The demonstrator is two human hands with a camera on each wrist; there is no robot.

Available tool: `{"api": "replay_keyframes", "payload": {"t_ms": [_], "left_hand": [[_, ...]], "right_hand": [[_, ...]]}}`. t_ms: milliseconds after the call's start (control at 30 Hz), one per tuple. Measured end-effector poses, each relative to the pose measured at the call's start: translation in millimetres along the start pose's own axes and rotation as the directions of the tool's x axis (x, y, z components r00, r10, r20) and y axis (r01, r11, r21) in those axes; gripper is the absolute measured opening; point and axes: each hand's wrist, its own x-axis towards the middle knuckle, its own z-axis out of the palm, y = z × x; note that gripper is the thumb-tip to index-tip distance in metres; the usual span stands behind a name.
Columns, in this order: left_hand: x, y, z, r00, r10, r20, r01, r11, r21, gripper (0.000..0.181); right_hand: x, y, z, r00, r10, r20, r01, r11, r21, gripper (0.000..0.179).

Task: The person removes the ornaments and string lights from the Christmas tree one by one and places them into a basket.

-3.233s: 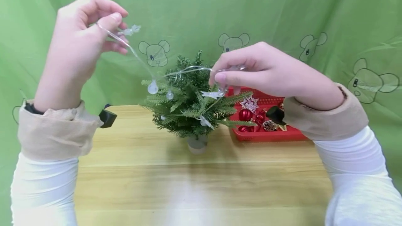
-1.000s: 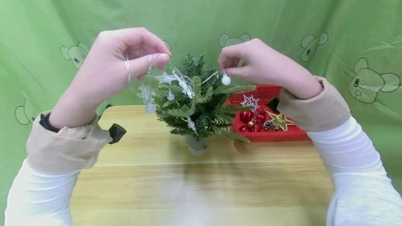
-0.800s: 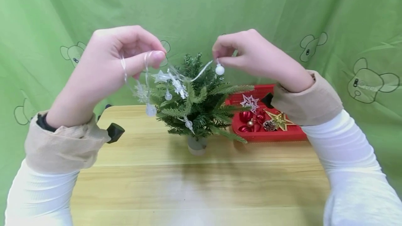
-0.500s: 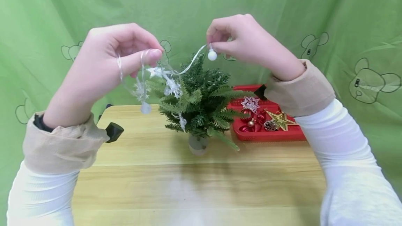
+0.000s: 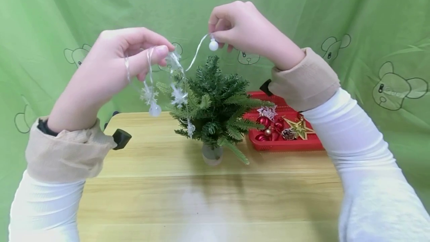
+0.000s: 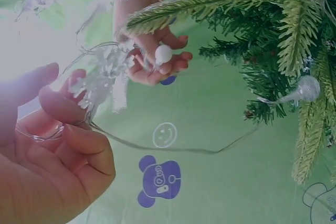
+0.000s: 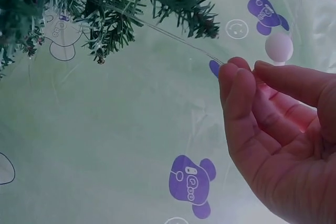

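Observation:
A clear-wired string of fairy lights (image 5: 179, 96) with snowflake and ball covers stretches between both hands. My left hand (image 5: 131, 53), at the left of the tree, pinches the string between thumb and fingertips; loops of wire hang over its thumb with a snowflake and a ball below. Up and behind the treetop, my right hand (image 5: 240, 29) pinches the wire beside a white ball light (image 5: 213, 45). The small artificial Christmas tree (image 5: 215, 107) stands upright in a pale pot. In the left wrist view, wire runs from the left fingers to a clear bulb (image 6: 307, 88) among the branches.
Right of the tree, a red basket (image 5: 285, 146) holds red baubles, a pine cone, a gold star (image 5: 300, 128) and a pink glittery star (image 5: 267, 111). Everything stands on a wooden table (image 5: 208, 197). A green curtain with bear outlines hangs behind.
The right hand has moved up and leftward, bringing the white ball light above the treetop. Earlier the left hand came in from the upper left; over the last second it has shifted only slightly.

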Motion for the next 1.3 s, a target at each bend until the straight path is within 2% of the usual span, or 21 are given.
{"api": "replay_keyframes", "payload": {"t_ms": [100, 233, 467, 633, 767, 900, 1067, 1300], "left_hand": [[6.5, -0.1, 0.5, 0.996, -0.029, 0.082, 0.026, 0.999, 0.033, 0.032], [18.4, -3.5, 3.9, 0.981, -0.065, 0.184, 0.057, 0.997, 0.050, 0.038], [34.5, -10.3, 10.6, 0.960, -0.198, 0.197, 0.192, 0.980, 0.048, 0.045], [40.3, -16.1, 13.3, 0.961, -0.152, 0.229, 0.170, 0.984, -0.060, 0.044], [40.8, -20.4, 14.8, 0.972, -0.117, 0.204, 0.150, 0.977, -0.152, 0.044], [41.3, -22.1, 18.4, 0.977, -0.092, 0.191, 0.123, 0.980, -0.158, 0.044], [41.7, -20.9, 25.4, 0.975, -0.091, 0.200, 0.118, 0.985, -0.126, 0.041], [44.4, -20.5, 31.0, 0.954, -0.141, 0.264, 0.168, 0.982, -0.082, 0.041]], "right_hand": [[8.8, -0.7, 1.3, 1.000, 0.003, 0.023, -0.002, 1.000, -0.023, 0.010], [17.3, -1.0, 3.1, 0.999, -0.009, 0.047, 0.011, 0.999, -0.040, 0.014], [24.2, -8.8, 9.9, 0.997, -0.039, 0.062, 0.037, 0.999, 0.031, 0.008], [27.3, -13.8, 15.2, 0.996, -0.064, 0.065, 0.061, 0.997, 0.049, 0.010], [27.0, -10.1, 17.3, 0.994, -0.056, 0.096, 0.054, 0.998, 0.024, 0.008], [25.1, -0.5, 18.6, 0.982, -0.046, 0.181, 0.053, 0.998, -0.034, 0.013], [23.4, 10.9, 17.4, 0.950, 0.010, 0.312, 0.026, 0.993, -0.112, 0.011], [22.5, 24.4, 8.4, 0.922, 0.116, 0.370, -0.053, 0.983, -0.177, 0.015]]}}
